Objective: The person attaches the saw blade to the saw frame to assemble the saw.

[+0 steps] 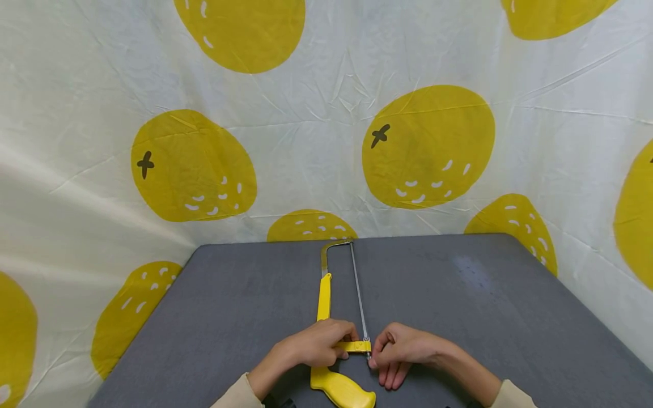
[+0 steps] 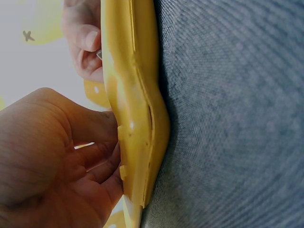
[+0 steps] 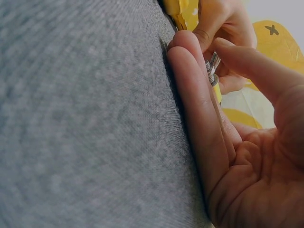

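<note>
Hacksaw (image 1: 324, 297), far end (image 1: 325, 258) in head view only

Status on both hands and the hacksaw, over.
Left hand gripping yellow crosspiece. Right hand pinching wing nut. Hacksaw on grey table, blade mounted. No obstruction seen.

in front of you lies a dark grey tabletop (image 1: 245, 294) with a pale smudge (image 1: 474, 275) toward its far right, backed and flanked by a creased white cloth (image 1: 313, 164) printed with large yellow fruits (image 1: 428, 153).
</note>
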A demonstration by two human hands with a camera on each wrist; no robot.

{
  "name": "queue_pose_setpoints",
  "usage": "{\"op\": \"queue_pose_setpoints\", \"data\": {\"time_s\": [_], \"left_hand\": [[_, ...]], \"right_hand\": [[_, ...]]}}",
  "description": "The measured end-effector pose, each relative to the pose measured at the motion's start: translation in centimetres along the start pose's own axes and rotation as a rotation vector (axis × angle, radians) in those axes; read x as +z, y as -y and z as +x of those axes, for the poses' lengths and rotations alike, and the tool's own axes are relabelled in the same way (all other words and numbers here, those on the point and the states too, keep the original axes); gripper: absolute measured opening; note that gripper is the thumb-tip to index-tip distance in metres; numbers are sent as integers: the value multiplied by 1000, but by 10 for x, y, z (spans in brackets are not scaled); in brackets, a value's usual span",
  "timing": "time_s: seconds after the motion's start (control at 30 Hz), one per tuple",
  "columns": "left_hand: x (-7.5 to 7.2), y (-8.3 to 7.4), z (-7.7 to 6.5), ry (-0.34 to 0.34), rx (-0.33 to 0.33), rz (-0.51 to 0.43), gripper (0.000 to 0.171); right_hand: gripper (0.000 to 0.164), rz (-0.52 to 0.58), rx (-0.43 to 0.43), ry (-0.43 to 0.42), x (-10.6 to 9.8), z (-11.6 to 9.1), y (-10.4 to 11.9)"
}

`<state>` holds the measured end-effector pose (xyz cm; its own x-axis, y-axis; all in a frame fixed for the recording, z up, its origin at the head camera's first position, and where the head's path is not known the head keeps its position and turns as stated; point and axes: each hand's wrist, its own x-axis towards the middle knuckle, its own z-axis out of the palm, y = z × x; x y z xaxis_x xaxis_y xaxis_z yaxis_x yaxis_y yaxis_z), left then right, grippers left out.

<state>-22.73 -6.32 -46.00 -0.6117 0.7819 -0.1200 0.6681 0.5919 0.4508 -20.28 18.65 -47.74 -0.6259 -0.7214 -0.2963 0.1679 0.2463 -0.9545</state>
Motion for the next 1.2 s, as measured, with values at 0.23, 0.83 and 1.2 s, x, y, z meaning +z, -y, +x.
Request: {"op": "queue_pose_setpoints", "data": {"time_s": [0.23,0.83,1.2], "left_hand": [[0,0,0,4,0,4,22],[2,3,0,9,16,1,22],[4,4,0,7,14,15,23]], "right_hand": [[23,3,-7,6,0,0,-1],[23,8,-11,8,2,0,-2],[25,18,-10,6,3,-1,-2]]}}
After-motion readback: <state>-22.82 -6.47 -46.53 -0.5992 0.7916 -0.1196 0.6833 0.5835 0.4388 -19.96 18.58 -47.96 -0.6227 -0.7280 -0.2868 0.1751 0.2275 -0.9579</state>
